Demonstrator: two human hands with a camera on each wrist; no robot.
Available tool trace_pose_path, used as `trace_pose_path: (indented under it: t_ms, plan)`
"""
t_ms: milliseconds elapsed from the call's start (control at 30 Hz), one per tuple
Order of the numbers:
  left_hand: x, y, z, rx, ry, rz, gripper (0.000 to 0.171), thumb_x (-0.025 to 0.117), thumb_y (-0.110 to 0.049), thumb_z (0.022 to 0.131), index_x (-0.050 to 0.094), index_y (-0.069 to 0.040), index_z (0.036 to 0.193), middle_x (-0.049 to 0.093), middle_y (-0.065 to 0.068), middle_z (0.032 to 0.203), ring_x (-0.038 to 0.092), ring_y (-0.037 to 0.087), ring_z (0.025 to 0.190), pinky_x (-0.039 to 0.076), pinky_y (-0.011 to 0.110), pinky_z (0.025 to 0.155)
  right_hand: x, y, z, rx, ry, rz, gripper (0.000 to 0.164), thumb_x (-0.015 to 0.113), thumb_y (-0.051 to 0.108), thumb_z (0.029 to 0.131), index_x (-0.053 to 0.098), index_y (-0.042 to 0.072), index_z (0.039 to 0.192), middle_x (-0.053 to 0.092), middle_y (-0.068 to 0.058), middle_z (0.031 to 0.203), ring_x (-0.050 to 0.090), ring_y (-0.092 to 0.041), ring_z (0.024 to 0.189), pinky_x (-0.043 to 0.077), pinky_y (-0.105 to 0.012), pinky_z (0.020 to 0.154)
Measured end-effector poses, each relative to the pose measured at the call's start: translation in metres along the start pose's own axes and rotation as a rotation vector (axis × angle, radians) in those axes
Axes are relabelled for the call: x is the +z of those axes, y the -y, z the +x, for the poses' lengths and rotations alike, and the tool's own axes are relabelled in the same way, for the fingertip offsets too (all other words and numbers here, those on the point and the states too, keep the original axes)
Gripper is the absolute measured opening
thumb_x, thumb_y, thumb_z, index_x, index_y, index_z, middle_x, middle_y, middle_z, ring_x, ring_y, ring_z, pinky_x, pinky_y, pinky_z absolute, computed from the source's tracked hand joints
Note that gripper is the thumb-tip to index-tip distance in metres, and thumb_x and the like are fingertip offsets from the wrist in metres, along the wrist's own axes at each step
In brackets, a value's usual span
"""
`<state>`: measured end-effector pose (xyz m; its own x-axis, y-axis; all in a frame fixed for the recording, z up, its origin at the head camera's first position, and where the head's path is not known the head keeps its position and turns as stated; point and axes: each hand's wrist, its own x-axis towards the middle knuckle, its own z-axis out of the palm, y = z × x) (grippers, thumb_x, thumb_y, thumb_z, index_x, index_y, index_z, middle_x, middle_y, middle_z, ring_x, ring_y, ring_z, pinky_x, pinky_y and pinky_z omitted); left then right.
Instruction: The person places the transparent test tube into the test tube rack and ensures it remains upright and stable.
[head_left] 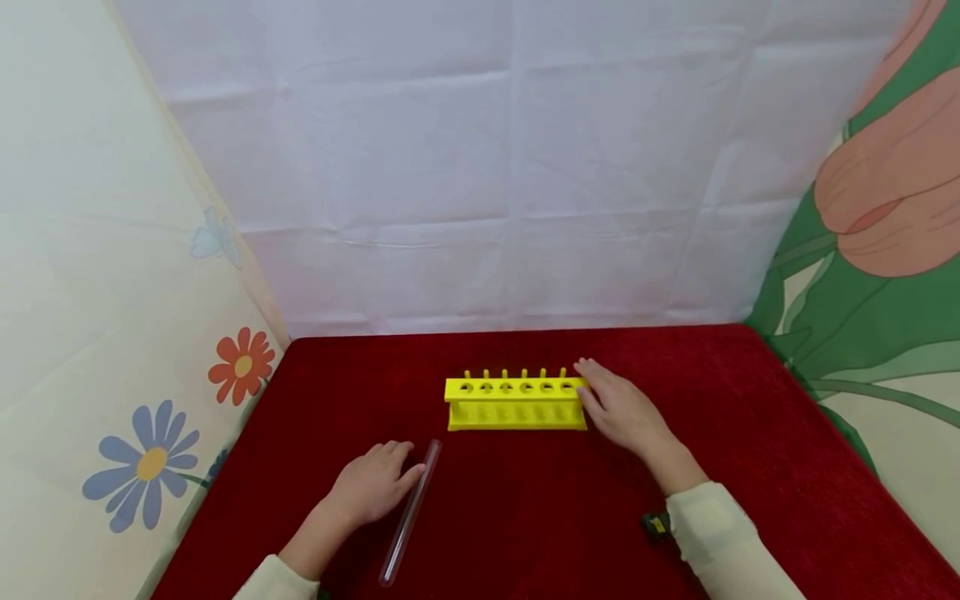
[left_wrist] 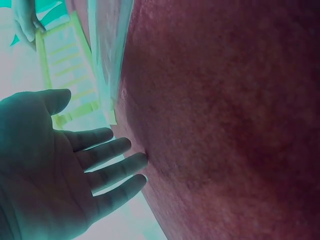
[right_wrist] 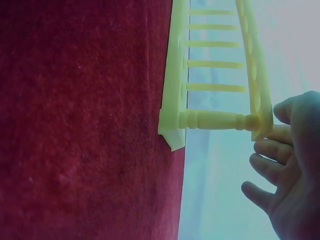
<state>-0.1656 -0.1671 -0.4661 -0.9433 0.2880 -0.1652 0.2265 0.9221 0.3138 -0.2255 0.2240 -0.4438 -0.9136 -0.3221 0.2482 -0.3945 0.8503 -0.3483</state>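
From the head, a clear tube [head_left: 408, 517] lies slantwise on the red-covered desk [head_left: 570, 517], and the left hand [head_left: 375, 483] is just beside it, its grip spread. Beyond, the yellow rack [head_left: 517, 388] stands upright, with the right hand [head_left: 626, 412] at its right end. From the left wrist, the fingers [left_wrist: 112, 172] are fairly straight and apart. From the right wrist, thumb and forefinger meet the rack's top corner; I cannot tell whether that grip pinches it.

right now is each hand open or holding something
Left hand: open, beside the clear tube, not gripping it.
Right hand: open, at the right end of the yellow rack; contact unclear.
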Motion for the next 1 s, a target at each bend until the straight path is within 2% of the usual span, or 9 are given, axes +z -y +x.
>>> trace_pose_path:
  t_ms: [233, 633, 867, 1000]
  plan:
    - [-0.001, -0.004, -0.006, 0.013, -0.014, -0.01, 0.051, 0.052, -0.044, 0.103, 0.059, -0.005, 0.136, 0.063, 0.013, 0.133, 0.058, 0.033, 0.124, 0.049, 0.054, 0.099, 0.003, 0.0, 0.002, -0.023, 0.004, -0.004, 0.047, 0.049, 0.016, 0.105, 0.046, -0.005, 0.147, 0.046, -0.024, 0.151, 0.041, -0.041, 0.142, 0.035, -0.057, 0.114]
    - [0.004, -0.007, -0.007, -0.011, -0.007, -0.022, 0.054, 0.054, -0.047, 0.102, 0.059, -0.005, 0.136, 0.062, 0.013, 0.133, 0.058, 0.032, 0.123, 0.05, 0.054, 0.097, 0.006, 0.0, 0.004, -0.018, 0.043, -0.045, 0.049, 0.041, 0.018, 0.108, 0.041, -0.007, 0.15, 0.042, -0.024, 0.154, 0.036, -0.041, 0.145, 0.031, -0.055, 0.117]
    - [0.007, -0.01, -0.008, -0.037, 0.006, -0.001, 0.054, 0.054, -0.046, 0.102, 0.059, -0.004, 0.136, 0.062, 0.014, 0.131, 0.058, 0.032, 0.121, 0.05, 0.054, 0.097, 0.008, 0.0, 0.004, -0.07, 0.031, -0.095, 0.048, 0.042, 0.015, 0.107, 0.042, -0.008, 0.148, 0.043, -0.025, 0.153, 0.037, -0.041, 0.144, 0.031, -0.054, 0.117]
    - [0.006, -0.012, -0.009, -0.044, 0.007, 0.012, 0.052, 0.057, -0.044, 0.101, 0.059, -0.003, 0.134, 0.063, 0.014, 0.129, 0.059, 0.031, 0.119, 0.051, 0.052, 0.096, 0.007, -0.001, 0.004, -0.092, 0.029, -0.082, 0.047, 0.042, 0.015, 0.107, 0.042, -0.008, 0.148, 0.043, -0.025, 0.153, 0.037, -0.041, 0.145, 0.031, -0.054, 0.118]
